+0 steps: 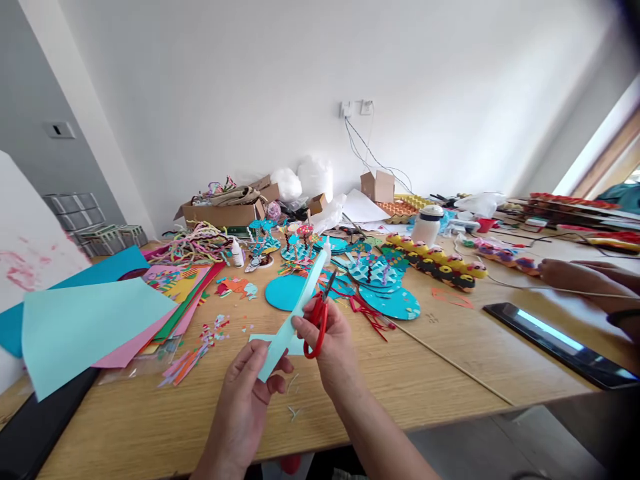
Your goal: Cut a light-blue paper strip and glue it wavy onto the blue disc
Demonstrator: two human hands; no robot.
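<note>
My left hand (245, 393) pinches the lower end of a long light-blue paper strip (295, 310) that slants up and to the right above the wooden table (450, 360). My right hand (333, 340) is closed through the handles of red scissors (320, 317), whose dark blades point up along the strip's right edge. A small light-blue paper piece (257, 339) lies flat on the table just behind the hands.
Coloured paper sheets (95, 320) lie at the left, paper scraps (200, 347) beside them. Teal discs with paper decorations (385, 293) sit behind the scissors. Another person's hand (585, 280) rests at the right near a tablet (560, 343). Cardboard boxes (225, 210) stand at the back.
</note>
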